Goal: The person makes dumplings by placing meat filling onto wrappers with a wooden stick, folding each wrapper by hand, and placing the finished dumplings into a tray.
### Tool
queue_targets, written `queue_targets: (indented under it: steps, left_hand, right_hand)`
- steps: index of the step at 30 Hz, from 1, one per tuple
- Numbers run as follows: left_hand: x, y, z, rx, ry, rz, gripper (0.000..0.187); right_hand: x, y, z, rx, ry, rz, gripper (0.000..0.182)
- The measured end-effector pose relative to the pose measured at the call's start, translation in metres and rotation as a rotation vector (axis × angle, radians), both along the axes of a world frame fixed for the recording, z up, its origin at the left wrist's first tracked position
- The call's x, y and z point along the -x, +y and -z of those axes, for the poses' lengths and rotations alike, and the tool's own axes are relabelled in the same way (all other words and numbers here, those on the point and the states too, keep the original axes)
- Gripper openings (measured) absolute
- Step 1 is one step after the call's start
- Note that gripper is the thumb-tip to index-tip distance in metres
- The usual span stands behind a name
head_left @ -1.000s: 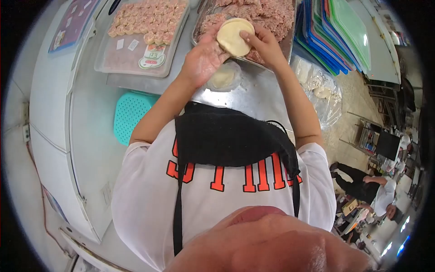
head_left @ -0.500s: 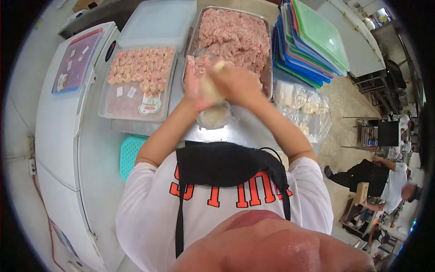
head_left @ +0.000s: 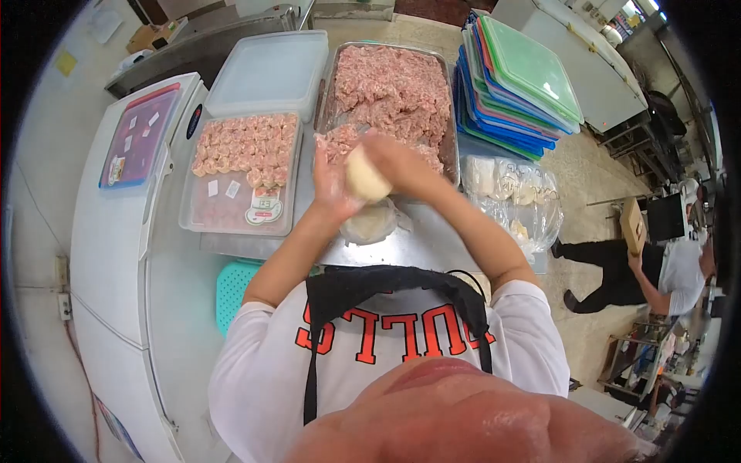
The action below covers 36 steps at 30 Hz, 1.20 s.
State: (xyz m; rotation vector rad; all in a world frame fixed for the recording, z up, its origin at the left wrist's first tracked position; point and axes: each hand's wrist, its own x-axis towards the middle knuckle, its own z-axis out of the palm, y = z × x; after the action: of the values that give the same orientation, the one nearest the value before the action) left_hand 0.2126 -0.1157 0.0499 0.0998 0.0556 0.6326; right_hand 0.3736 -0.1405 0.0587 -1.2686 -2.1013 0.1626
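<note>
Pale round dough wrappers (head_left: 367, 176) lie against the palm of my left hand (head_left: 333, 189), its fingers pointing up toward the meat tray. My right hand (head_left: 397, 162), smeared by motion, reaches over the wrappers' upper edge; its fingertips are largely hidden. Just below my hands, more dough wrappers (head_left: 369, 224) rest in a clear plastic bag on the metal table. Ground meat (head_left: 394, 85) fills a deep metal tray (head_left: 453, 116) beyond my hands. To the left, rows of formed dumplings (head_left: 247, 147) sit on a translucent plastic lidded box (head_left: 197, 212).
A pale plastic container (head_left: 266, 73) stands behind the dumplings. Stacked coloured lids (head_left: 529, 69) rise at the right, above bagged dough packs (head_left: 513, 189). A white refrigerator (head_left: 112, 255) flanks the left; a turquoise perforated stool (head_left: 234, 293) is below. A person (head_left: 656, 266) carries a box at right.
The view has tilted, so the table sits lower. The wrappers show more fully between my hands. The person at the right has moved, with the box now raised.
</note>
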Motion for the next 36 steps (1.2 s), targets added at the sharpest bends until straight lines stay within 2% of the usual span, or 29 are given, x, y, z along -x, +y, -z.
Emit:
queue_targets:
  steps: [1,3,4,5,6,7,8,10,11,12,13,15,16,17,19,20,23,25,26,27,28,29,30,31,32,33,34,35,36]
  left_hand:
    - [0.001,-0.005,-0.011,-0.008,0.004,0.007,0.097]
    - [0.004,-0.012,-0.025,-0.15,0.108,0.058,0.099]
    - [0.005,-0.01,-0.017,-0.208,0.081,0.089,0.098]
    - [0.003,-0.007,-0.002,-0.221,0.079,0.09,0.098]
    - [0.002,-0.005,0.017,-0.135,-0.309,0.218,0.099]
    - [0.002,-0.004,0.02,-0.046,-0.695,0.347,0.099]
    - [0.005,-0.001,0.021,-0.058,-0.689,0.353,0.099]
    - [0.011,-0.002,0.011,-0.081,-0.097,0.126,0.096]
    - [0.014,-0.004,0.005,-0.09,0.198,0.009,0.094]
    - [0.013,-0.007,-0.009,-0.137,0.136,0.059,0.094]
    - [0.012,-0.008,-0.009,-0.144,0.14,0.066,0.094]
    - [0.008,-0.007,0.002,-0.103,0.241,-0.01,0.094]
    - [0.006,0.002,0.02,0.115,-0.318,0.104,0.092]
    - [0.007,-0.007,0.01,0.115,-0.313,0.108,0.092]
    - [0.014,-0.031,-0.02,-0.098,-0.112,0.17,0.09]
    - [0.009,-0.017,0.009,-0.249,0.071,0.083,0.095]
    - [0.009,-0.027,-0.008,-0.121,0.233,0.037,0.098]
    - [0.005,-0.02,0.011,-0.091,0.221,0.064,0.102]
    - [0.002,-0.015,0.025,-0.184,0.153,0.106,0.101]
    - [0.002,-0.015,0.034,-0.272,0.091,0.15,0.1]
    - [-0.001,-0.035,-0.001,-0.141,0.106,0.165,0.094]
    - [-0.001,-0.03,0.008,-0.138,0.108,0.167,0.094]
    - [0.0,-0.021,0.026,0.007,-0.043,0.124,0.095]
    - [-0.001,-0.018,0.036,0.154,-0.193,0.08,0.097]
    - [-0.001,-0.031,0.005,0.005,0.329,-0.009,0.095]
    - [-0.001,-0.032,0.006,0.007,0.329,-0.009,0.095]
    - [0.001,-0.033,0.009,-0.066,0.201,0.067,0.095]
    - [-0.001,-0.03,0.013,-0.145,0.065,0.139,0.095]
    - [-0.009,-0.026,0.024,-0.031,0.185,0.0,0.096]
  right_hand:
    - [-0.013,0.007,-0.004,-0.008,0.004,0.007,0.025]
    - [-0.03,0.015,-0.018,0.455,-0.318,0.325,0.034]
    - [-0.008,-0.003,-0.029,0.174,-0.207,0.336,0.04]
    - [0.013,-0.01,-0.018,0.137,-0.265,0.253,0.041]
    - [0.032,-0.019,-0.005,0.106,-0.321,0.17,0.042]
    - [0.048,-0.035,-0.007,0.063,-0.216,-0.098,0.039]
    - [0.045,-0.029,-0.001,0.069,-0.093,-0.14,0.041]
    - [0.022,-0.013,0.002,0.068,0.041,-0.175,0.042]
    - [-0.001,0.002,-0.004,0.116,0.052,-0.048,0.043]
    - [-0.013,0.01,-0.008,0.164,0.059,0.078,0.043]
    - [-0.005,0.003,-0.023,0.158,0.063,0.084,0.043]
    - [0.022,-0.021,-0.044,0.102,-0.263,0.123,0.039]
    - [0.044,-0.025,-0.018,0.233,-0.258,0.149,0.031]
    - [0.051,-0.032,-0.016,0.233,-0.253,0.153,0.031]
    - [0.058,-0.039,-0.016,0.057,-0.143,-0.233,0.022]
    - [0.046,-0.021,-0.012,0.476,-0.033,0.029,0.024]
    - [-0.004,-0.021,-0.047,0.619,-0.141,0.137,0.031]
    - [0.015,-0.029,-0.037,0.55,-0.164,0.148,0.032]
    - [0.029,-0.034,-0.026,0.494,-0.184,0.156,0.034]
    - [0.042,-0.026,0.03,0.395,-0.183,0.177,0.033]
    - [0.055,-0.017,0.085,0.295,-0.183,0.2,0.033]
    - [0.068,-0.009,0.139,0.196,-0.185,0.227,0.034]
    - [0.044,-0.026,0.035,0.243,-0.236,0.081,0.032]
    - [0.015,-0.017,0.03,0.25,-0.236,0.085,0.032]
    - [-0.014,-0.006,0.026,0.258,-0.163,0.144,0.031]
    - [-0.027,-0.001,0.022,0.263,-0.09,0.202,0.032]
    - [-0.019,-0.008,0.011,0.264,-0.088,0.201,0.032]
    - [-0.006,-0.016,-0.001,0.26,-0.192,0.134,0.032]
    - [0.007,-0.026,-0.008,0.261,-0.298,0.066,0.032]
